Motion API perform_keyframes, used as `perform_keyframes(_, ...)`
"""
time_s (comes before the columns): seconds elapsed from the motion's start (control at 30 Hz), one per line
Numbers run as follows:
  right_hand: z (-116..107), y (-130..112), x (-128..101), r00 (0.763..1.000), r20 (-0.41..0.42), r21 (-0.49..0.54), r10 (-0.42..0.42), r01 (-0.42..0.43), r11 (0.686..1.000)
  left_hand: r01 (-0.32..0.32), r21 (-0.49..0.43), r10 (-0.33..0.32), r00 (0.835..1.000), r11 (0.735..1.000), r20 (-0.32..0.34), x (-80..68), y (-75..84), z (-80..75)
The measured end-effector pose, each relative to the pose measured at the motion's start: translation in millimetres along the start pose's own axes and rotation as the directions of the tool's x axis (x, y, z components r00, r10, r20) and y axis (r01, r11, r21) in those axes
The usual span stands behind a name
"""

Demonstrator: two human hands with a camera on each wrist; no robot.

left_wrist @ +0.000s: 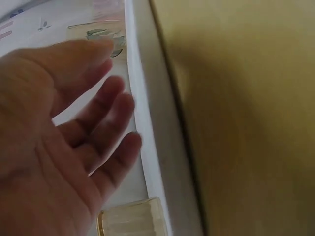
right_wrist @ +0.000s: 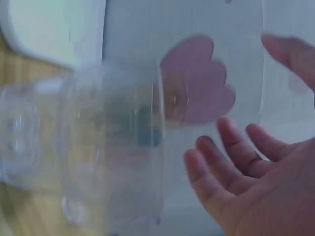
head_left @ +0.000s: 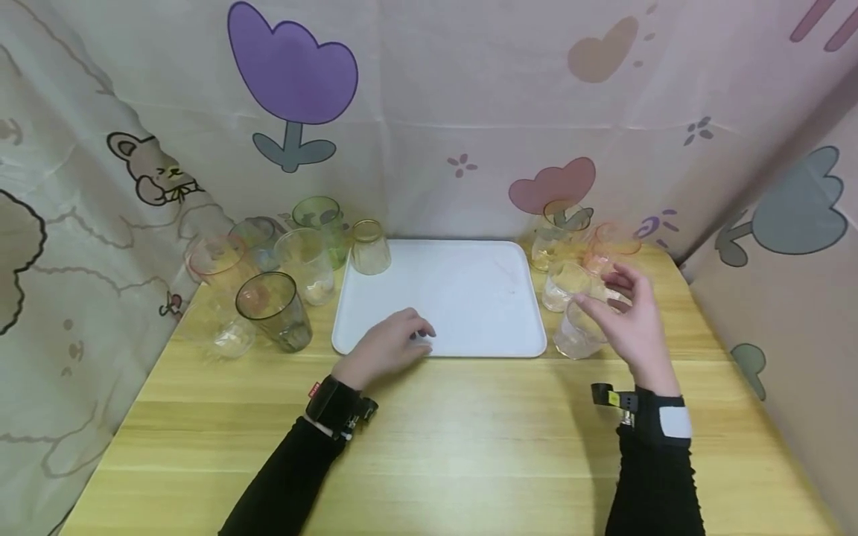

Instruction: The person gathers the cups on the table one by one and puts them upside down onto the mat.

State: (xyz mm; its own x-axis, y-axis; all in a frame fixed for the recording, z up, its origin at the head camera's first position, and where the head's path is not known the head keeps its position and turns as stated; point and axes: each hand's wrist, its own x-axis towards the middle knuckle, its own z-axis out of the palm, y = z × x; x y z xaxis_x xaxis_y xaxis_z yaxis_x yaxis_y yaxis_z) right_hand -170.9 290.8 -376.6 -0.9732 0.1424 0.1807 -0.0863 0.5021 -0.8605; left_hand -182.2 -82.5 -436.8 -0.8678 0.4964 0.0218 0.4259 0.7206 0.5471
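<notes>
Head view: a wooden table point(head_left: 456, 447) walled by cartoon-print curtains point(head_left: 469, 112) carries a white tray point(head_left: 469, 298) at its middle, with tumblers clustered on both sides. Left of the tray stand larger cups, among them a smoky grey cup point(head_left: 275, 309), a green cup point(head_left: 322, 223) and a small yellowish glass point(head_left: 370, 246) at the tray's far left corner. The person's left hand point(head_left: 389, 346) rests on the tray's near left edge, fingers relaxed and gripping nothing. The right hand point(head_left: 630, 316) hovers, fingers spread and empty, just beside a clear glass point(head_left: 576, 331) that stands on the table near the tray's right corner, with more small glasses point(head_left: 570, 246) packed behind it. The right wrist view shows that clear glass point(right_wrist: 113, 147) close before the loose fingers point(right_wrist: 221, 162). Judging by the crowding, a sweep of this hand could topple neighbouring glasses, and smooth clear walls may slip from a loose grip.
</notes>
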Motion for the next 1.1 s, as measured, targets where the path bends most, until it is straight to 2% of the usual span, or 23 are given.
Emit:
perform_keyframes(0.13, -18.7, 18.5, 1.6, 0.992, 0.102, 0.0, 0.081, -0.081, 0.997, 0.002, -0.002, -0.001, 0.998, 1.0, 0.067, -2.3, -0.5, 5.5)
perform_keyframes(0.3, -32.0, 33.4, 2.7, 0.955, 0.269, -0.058, 0.125, -0.113, 0.992, 0.006, 0.001, -0.006, 0.995, 1.0, 0.098, -3.8, 2.3, 6.9)
perform_keyframes(0.53, -38.5, 47.3, 4.4, 0.902, 0.411, -0.11, 0.133, -0.096, 0.989, -0.031, 0.021, 0.028, 0.992, 0.999, 0.119, -3.4, 2.7, 8.1)
perform_keyframes(0.77, -40.4, 64.3, 3.7, 0.853, 0.508, -0.125, 0.122, -0.067, 0.99, -0.026, 0.043, 0.021, 0.993, 0.999, 0.12, -3.2, 2.6, 8.6)
perform_keyframes(0.87, -38.4, 70.2, 4.9, 0.845, 0.526, -0.118, 0.1, -0.044, 0.992, -0.026, 0.046, 0.02, 0.993, 0.999, 0.118, -3.0, 2.2, 9.6)
perform_keyframes(1.1, -35.1, 74.5, 5.4, 0.857, 0.508, -0.118, 0.084, -0.027, 0.993, -0.027, 0.069, 0.02, 0.994, 0.997, 0.109, -2.0, 1.4, 11.9)
